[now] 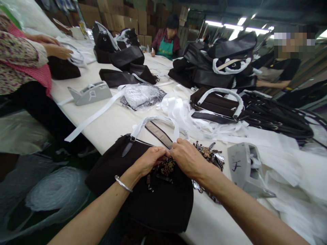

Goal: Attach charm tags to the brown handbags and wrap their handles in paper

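A black handbag [163, 200] leans over the table's near edge in front of me, its handle [139, 126] wrapped in white strip. Against its upper front hangs a beaded charm [168, 166] with a gold flower-shaped ornament and dark dangles. My left hand [152, 158], a silver bangle on its wrist, pinches the charm's top at the bag's opening. Right beside it my right hand [187, 154] is closed, fingertips meeting the left ones; what it grips is hidden. A tan-lined strap [159, 134] lies behind the fingers.
More beaded charms [211, 154] lie right of the bag, beside a grey tape dispenser [242, 166]. Another dispenser [92, 92] stands at left. White strips [176, 109], a wrapped-handle bag [217, 102] and piled black bags [199, 64] cover the table beyond. Co-workers stand around it.
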